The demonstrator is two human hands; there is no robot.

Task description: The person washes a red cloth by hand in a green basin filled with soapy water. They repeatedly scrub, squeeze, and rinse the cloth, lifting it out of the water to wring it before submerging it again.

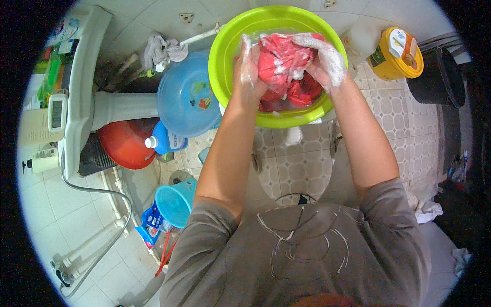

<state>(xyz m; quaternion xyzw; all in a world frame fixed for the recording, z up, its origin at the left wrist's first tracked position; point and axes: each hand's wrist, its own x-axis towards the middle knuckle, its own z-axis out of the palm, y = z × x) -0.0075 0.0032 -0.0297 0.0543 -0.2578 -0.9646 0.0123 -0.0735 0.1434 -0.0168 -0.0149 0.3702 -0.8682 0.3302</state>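
A wet red cloth garment (281,64), streaked with white suds, is bunched up between my two hands over a lime-green basin (220,69). My left hand (249,71) grips its left side, with the thumb side foamy and pointing away from me. On the other side my right hand (327,62) is thickly coated in foam, and its fingers reach over the far right of the bundle. More red fabric (305,92) lies lower in the basin, in cloudy soapy water. What kind of garment it is cannot be made out.
Left of the basin stand a translucent blue basin (174,102), a blue bottle (169,140) and a red basin (123,146), beside a white pedestal sink (84,97). A turquoise bucket (171,204) is nearer. At right are a yellow bucket (386,61) and a black bin (434,82).
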